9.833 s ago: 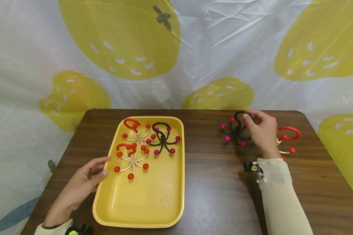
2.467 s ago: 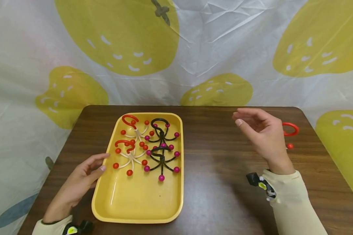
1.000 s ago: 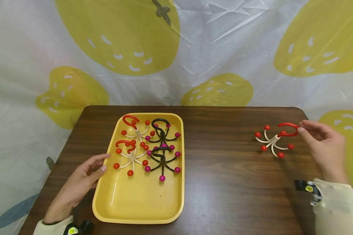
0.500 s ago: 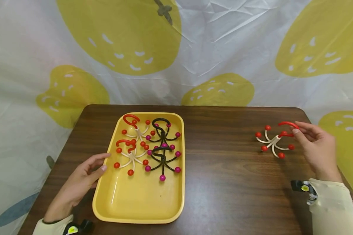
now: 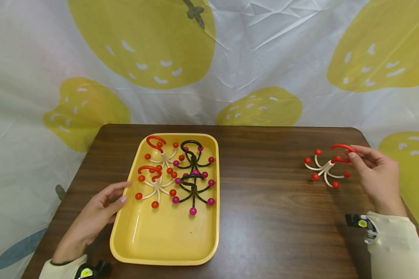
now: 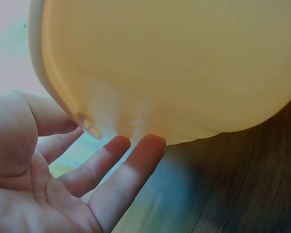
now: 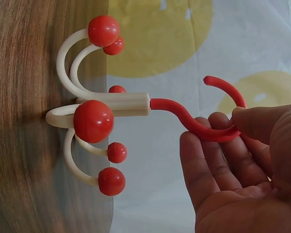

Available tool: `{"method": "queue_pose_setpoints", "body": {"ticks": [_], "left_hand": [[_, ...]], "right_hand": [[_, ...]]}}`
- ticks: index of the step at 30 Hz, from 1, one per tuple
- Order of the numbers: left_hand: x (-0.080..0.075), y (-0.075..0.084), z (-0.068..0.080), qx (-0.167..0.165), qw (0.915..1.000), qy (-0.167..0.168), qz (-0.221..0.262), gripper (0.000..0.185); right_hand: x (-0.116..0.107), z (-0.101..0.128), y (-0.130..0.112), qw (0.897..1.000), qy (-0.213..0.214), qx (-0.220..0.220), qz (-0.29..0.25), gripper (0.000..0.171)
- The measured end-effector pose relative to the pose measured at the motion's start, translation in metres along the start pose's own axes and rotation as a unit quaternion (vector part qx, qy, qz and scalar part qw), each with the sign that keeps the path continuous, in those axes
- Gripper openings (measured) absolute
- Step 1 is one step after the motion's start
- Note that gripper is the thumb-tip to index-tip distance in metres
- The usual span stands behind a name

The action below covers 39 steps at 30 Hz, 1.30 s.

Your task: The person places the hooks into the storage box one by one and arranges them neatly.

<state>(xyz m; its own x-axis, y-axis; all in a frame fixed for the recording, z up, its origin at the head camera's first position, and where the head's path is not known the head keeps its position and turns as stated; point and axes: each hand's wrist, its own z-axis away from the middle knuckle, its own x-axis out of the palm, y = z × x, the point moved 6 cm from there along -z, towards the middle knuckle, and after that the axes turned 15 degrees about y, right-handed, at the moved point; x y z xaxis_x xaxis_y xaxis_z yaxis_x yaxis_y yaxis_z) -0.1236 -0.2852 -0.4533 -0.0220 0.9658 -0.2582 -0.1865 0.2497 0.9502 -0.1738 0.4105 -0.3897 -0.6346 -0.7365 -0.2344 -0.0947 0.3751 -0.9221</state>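
My right hand [image 5: 377,178] pinches the red hook of a white octopus-shaped hanger [image 5: 323,167] with red ball tips, at the right of the table. In the right wrist view, thumb and fingers press on the curved red hook [image 7: 214,133], and the white arms [image 7: 126,103] are down at the table top. My left hand [image 5: 94,217] rests against the left side of a yellow tray [image 5: 160,259], its fingers loosely extended. Fingertips [image 6: 153,141] meet the tray's edge in the left wrist view.
Two red-and-white octopus hangers [image 5: 156,185] sit in the tray's left rear half. Two black ones [image 5: 193,188] with pink ball tips sit beside them on the right. Behind the brown table [image 5: 265,232] hangs a white cloth [image 5: 258,66] with yellow fruit shapes.
A second black octopus hanger went from the table into the tray. My right hand moved right and took the remaining red-and-white hanger by its hook. The left hand stayed at the tray.
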Motion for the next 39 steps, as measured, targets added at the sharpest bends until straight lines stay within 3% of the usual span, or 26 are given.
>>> {"method": "queue_pose_setpoints", "body": {"ticks": [12, 20, 28, 35, 39], "left_hand": [[0.000, -0.001, -0.001, -0.005, 1.0000, 0.006, -0.004, 0.054], [0.001, -0.004, -0.004, -0.011, 0.9999, 0.009, -0.006, 0.054], [0.001, -0.003, -0.004, -0.009, 0.9999, 0.008, -0.003, 0.054], [0.000, -0.004, -0.003, -0.009, 0.9999, 0.010, -0.007, 0.054], [0.000, -0.003, -0.002, -0.009, 0.9999, 0.012, -0.007, 0.053]], "right_hand": [[-0.001, 0.000, -0.017, 0.999, 0.028, -0.010, 0.028, 0.025], [0.001, 0.004, -0.036, 0.999, 0.033, -0.011, -0.006, 0.023], [0.004, 0.010, -0.060, 0.997, 0.040, -0.051, 0.031, 0.025], [0.007, 0.018, -0.079, 0.998, 0.038, -0.054, -0.003, 0.025], [0.010, 0.027, -0.091, 0.995, 0.039, -0.087, 0.020, 0.024]]}}
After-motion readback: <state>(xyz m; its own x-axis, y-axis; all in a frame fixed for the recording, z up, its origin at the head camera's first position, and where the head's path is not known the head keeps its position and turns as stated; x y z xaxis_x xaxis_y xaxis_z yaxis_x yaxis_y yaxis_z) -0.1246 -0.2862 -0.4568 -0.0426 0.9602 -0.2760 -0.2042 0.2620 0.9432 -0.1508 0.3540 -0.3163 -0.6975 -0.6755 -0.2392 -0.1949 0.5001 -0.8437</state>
